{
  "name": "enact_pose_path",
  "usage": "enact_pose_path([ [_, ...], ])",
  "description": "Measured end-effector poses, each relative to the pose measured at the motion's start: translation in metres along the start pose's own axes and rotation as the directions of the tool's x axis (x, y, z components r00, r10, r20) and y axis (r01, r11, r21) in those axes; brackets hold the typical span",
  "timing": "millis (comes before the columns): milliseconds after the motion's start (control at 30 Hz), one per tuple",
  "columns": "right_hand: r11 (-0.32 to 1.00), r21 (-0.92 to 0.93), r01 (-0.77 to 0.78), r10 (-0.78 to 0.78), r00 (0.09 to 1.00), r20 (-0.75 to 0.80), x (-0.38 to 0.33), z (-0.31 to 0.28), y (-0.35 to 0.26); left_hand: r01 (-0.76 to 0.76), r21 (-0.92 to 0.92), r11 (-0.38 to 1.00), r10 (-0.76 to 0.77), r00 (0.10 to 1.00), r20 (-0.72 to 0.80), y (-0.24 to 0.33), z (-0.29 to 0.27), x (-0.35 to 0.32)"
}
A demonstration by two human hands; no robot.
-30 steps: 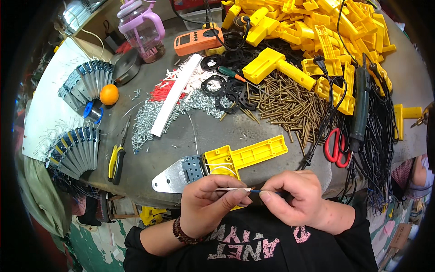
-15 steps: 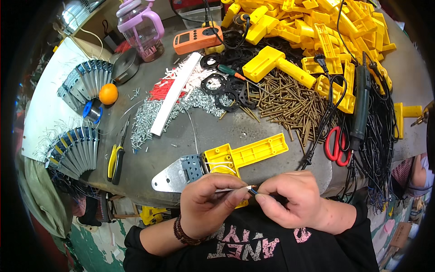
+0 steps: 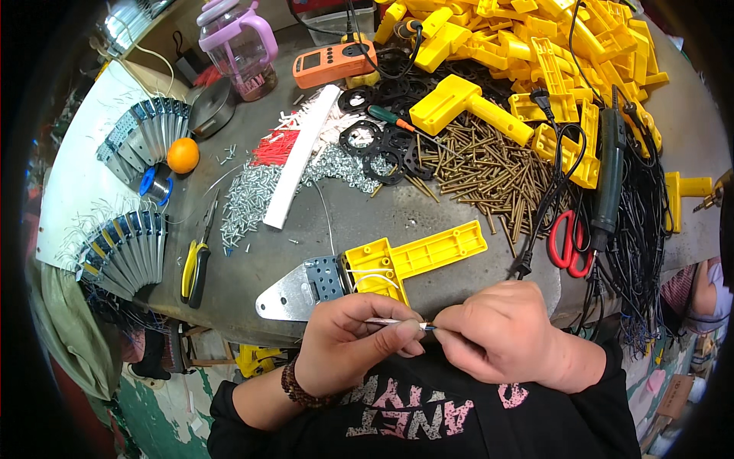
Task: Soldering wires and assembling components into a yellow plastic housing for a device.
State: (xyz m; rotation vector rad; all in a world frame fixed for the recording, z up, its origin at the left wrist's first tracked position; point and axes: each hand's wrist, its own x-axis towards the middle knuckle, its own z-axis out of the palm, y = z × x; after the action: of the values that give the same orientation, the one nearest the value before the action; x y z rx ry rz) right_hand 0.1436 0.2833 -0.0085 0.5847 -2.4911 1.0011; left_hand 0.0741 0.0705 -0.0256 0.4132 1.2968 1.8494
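In front of my chest, my left hand [image 3: 352, 340] pinches a white wire [image 3: 380, 321] between thumb and fingers. My right hand [image 3: 497, 329] is closed at its end, where a short bit of blue wire [image 3: 430, 328] shows between the two hands. What else lies inside the right fingers is hidden. Just beyond the hands, a yellow plastic handle half [image 3: 440, 250] lies with its hollow side up. White leads run in its wider part, and a silver metal plate [image 3: 281, 301] with a perforated bracket [image 3: 324, 280] sticks out to its left.
Yellow-black pliers [image 3: 196, 264] lie left, beside fanned metal plates [image 3: 130, 252] and a solder spool [image 3: 156, 186]. Behind are small screws [image 3: 248, 203], a white strip [image 3: 302, 157], long brass screws [image 3: 489, 172] and yellow housings [image 3: 527, 46]. Red-handled scissors [image 3: 569, 245] and black cables [image 3: 638, 268] lie right.
My hands have drawn nearer together at the wire ends. My right hand has turned, its fingers now curled more over the blue wire. The white strip has shifted slightly right.
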Motion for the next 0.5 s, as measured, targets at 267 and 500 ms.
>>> enact_pose_path([
  [267, 0.98, -0.195, 0.031, -0.019, 0.998, 0.061, -0.0044, -0.0017, -0.0103, -0.096, 0.175, 0.98, 0.108, 0.992, -0.06, 0.0007, 0.0072, -0.0035],
  [500, 0.991, 0.09, -0.103, 0.095, 0.992, 0.087, -0.007, 0.0031, -0.0013, -0.15, 0.395, 0.907, 0.153, 0.988, 0.023, -0.0005, 0.0012, -0.0009],
])
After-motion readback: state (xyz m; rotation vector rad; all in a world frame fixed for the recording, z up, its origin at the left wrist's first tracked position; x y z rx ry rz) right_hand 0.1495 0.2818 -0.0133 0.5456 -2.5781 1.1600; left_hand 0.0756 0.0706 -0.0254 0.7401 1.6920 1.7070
